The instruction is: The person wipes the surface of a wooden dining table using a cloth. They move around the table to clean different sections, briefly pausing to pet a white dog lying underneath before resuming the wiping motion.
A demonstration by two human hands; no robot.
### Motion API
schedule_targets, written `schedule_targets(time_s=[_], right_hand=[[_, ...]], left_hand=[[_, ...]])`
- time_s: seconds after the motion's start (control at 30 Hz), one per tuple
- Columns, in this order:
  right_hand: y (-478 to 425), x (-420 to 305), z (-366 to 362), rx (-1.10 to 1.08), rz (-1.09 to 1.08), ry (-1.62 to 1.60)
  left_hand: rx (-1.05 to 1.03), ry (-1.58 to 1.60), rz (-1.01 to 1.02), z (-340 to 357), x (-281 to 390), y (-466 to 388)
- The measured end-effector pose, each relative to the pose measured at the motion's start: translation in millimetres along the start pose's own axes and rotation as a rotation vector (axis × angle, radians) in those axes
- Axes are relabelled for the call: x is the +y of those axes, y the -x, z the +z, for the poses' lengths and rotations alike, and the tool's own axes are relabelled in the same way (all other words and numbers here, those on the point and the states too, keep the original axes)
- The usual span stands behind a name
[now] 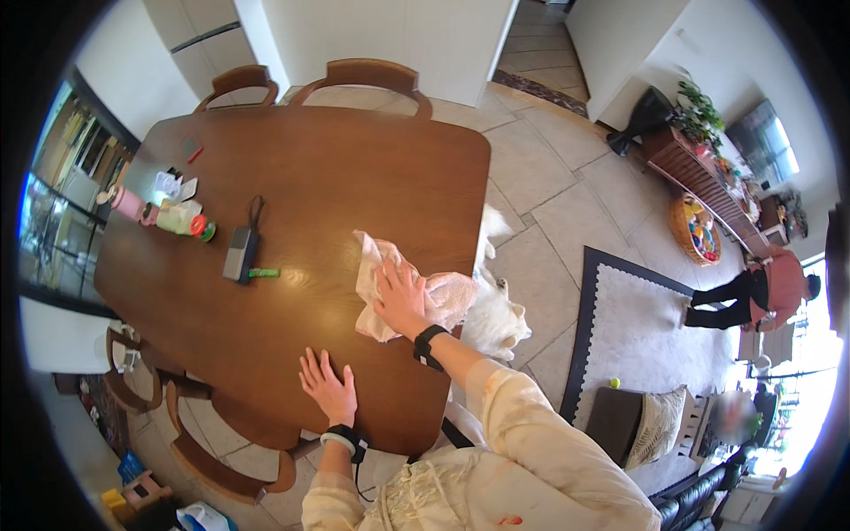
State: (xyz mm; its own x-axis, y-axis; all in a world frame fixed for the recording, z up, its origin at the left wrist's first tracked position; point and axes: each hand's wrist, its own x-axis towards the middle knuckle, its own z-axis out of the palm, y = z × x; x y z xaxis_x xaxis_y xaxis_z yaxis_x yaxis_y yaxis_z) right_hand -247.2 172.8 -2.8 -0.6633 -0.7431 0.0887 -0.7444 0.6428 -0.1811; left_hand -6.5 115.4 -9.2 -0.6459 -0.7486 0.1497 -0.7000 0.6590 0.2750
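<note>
My right hand (pixel 401 295) presses palm down on a crumpled pale pink cloth (pixel 451 297), which lies near the right edge of a brown wooden dining table (pixel 312 166). Part of the cloth bunches up to the right of the fingers, close to the table's edge. Lower on the tabletop, my left hand (pixel 330 388) rests flat with its fingers spread and nothing in it. Both wrists wear black bands.
A grey-and-black device (pixel 242 253) with a strap stands beside a green object (pixel 265 273). Farther left are a pink bottle (pixel 127 202) and a red-lidded container (pixel 182 219). A white dog (pixel 495 315) lies beside the table. Wooden chairs (pixel 372 73) surround it. Another person (pixel 773 289) stands far right.
</note>
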Motion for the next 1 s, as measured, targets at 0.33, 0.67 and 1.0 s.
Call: schedule_targets(time_s=[0.33,0.67,1.0], right_hand=[[-28,31,-1,-0.185,-0.254,-0.029],[4,-74,15,-0.21,-0.698,0.054],[-149,-61,35,-0.121,-0.268,-0.036]], left_hand=[[-0.023,0.056,-0.021,-9,-2,-2],[-0.065,0.086,-0.064,-9,-4,2],[-0.056,0.085,-0.066,-12,1,-2]])
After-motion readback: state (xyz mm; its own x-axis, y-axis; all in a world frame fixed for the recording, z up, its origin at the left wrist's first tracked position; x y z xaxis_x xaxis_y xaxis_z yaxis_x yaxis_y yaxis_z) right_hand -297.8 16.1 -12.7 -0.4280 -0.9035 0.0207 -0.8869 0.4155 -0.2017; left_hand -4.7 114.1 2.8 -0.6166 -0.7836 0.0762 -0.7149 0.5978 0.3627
